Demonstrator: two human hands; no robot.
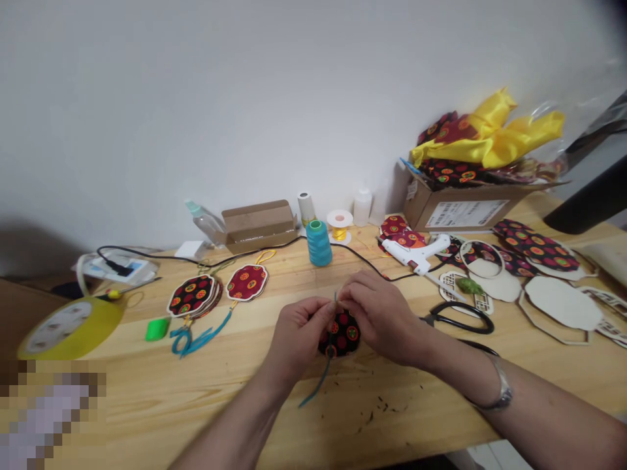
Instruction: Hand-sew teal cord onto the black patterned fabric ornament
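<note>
My left hand (304, 329) and my right hand (379, 316) meet over the table, thumbs and forefingers pinched together on a thin teal cord (336, 297). Just beneath the fingers lies a black fabric ornament (347, 334) with red and orange round motifs, partly hidden by both hands. A loose teal strand (316, 386) runs from its lower edge toward me. Past my hands stands a cone of teal thread (319, 244). To the left are a stack of similar ornaments (192, 296) with teal cords and a single red ornament (247, 282) with a yellow loop.
Black-handled scissors (463, 318) and a white glue gun (414, 251) lie right of my hands. Farther right are wooden frames (563, 307) and a cardboard box (460, 209) of fabric. A yellow tape roll (105, 323) and green block (157, 329) sit left. Dark scraps (371, 416) lie in front.
</note>
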